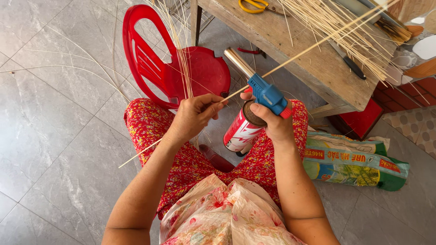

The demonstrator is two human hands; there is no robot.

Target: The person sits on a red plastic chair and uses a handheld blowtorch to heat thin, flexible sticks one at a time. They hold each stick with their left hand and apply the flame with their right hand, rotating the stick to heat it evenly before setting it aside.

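Thin stick [299, 51] pinched by left hand [193, 115] fingers, blue torch [268, 94] gripped in right hand [274, 122], can [240, 131] held below.

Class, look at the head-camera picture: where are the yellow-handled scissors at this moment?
The yellow-handled scissors lie at the top edge of the head view, on the wooden table, left of the pale reed strips and above the red plastic chair.

A long, thin, pale cane strip [290, 56] runs slantwise from low on the left, over the lap, up to the far right above the wooden table's near edge. A gas torch [254, 106] crosses it at the middle: a blue plastic head with a red trigger and a silver nozzle pointing up and left, fixed on a red-and-white can tilted over the knees.
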